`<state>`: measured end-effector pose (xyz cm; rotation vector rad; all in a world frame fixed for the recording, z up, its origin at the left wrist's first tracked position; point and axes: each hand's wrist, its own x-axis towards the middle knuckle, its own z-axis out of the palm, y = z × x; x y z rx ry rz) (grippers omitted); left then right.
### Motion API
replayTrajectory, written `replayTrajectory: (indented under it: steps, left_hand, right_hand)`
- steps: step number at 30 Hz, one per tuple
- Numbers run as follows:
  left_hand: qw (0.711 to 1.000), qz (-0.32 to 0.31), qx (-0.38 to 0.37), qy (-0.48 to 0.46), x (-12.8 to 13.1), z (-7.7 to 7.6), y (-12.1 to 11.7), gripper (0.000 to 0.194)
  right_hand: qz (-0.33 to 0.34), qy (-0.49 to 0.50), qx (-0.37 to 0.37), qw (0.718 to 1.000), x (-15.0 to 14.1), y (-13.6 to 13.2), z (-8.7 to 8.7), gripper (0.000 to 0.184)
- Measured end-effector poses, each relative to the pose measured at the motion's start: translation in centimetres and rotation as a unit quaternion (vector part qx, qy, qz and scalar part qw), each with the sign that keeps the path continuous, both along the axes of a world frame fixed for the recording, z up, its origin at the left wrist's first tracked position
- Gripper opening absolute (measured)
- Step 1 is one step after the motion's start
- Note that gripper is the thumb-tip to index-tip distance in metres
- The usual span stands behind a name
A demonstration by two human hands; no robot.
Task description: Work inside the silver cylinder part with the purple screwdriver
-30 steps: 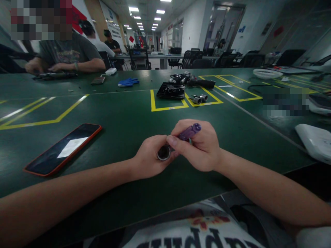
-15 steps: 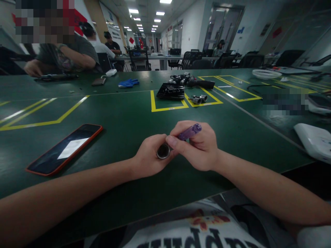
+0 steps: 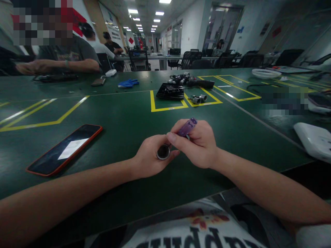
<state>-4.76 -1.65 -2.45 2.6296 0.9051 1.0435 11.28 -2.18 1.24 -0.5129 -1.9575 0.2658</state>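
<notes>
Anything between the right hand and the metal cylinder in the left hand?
Nothing visible stands between them: the right hand, gripping a purple-handled tool, is right beside the metal cylinder in the left hand.

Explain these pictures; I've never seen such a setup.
No machine here: these are a person's two bare hands. Every picture comes from one camera worn on the head, looking forward and down. The left hand holds a hollow metal part, its round opening facing the camera. The right hand grips a purple-handled tool beside it; its tip is unclear. On the green table lie a phone and, farther off, a black packet, silvery fittings and a blue glove.
</notes>
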Motion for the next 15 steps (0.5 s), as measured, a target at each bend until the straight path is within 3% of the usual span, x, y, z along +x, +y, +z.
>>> replayTrajectory:
  steps: [8, 15]
  left_hand:
    - [0.999, 0.013, -0.032, 0.006, -0.07, 0.05, -0.18, 0.021]
    - [0.998, 0.027, -0.053, 0.000, -0.08, 0.12, -0.13, 0.020]
  right_hand:
    - [0.024, 0.030, -0.046, 0.998, -0.01, 0.02, 0.07, 0.022]
    - [0.046, 0.076, -0.164, 0.983, -0.03, 0.77, -0.19, 0.020]
